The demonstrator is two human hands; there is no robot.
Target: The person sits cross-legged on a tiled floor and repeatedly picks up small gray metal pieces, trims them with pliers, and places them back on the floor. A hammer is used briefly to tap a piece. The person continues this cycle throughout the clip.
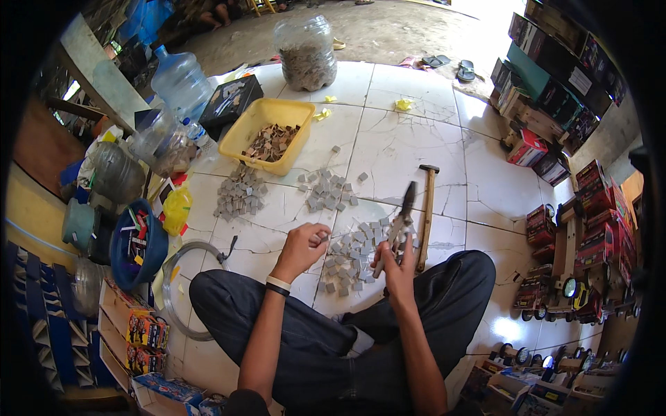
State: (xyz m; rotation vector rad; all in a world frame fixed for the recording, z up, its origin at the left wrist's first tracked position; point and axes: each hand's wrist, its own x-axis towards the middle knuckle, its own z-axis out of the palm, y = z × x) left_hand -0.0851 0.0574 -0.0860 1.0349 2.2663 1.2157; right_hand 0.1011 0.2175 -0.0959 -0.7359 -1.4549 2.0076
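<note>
My left hand point(301, 249) is closed in a pinch above the tiles, left of the nearest pile. Whatever lies between its fingertips is too small to make out. My right hand point(398, 274) is wrapped round a pair of pliers point(404, 215), their dark jaws pointing up and away from me. Below and between both hands spreads a heap of small grey square pieces point(352, 253). Two more groups lie farther off, a looser grey one point(327, 191) and a browner one point(241, 194). A hammer point(427, 215) with a wooden handle lies just right of the pliers.
A yellow tub point(232, 145) holds brown chips. Behind it stands a cut plastic jug point(305, 59) of brown bits. Left are a coil of wire point(168, 295), a blue basin point(128, 267) and a large water bottle point(177, 80). Toy trucks point(593, 243) line the right side.
</note>
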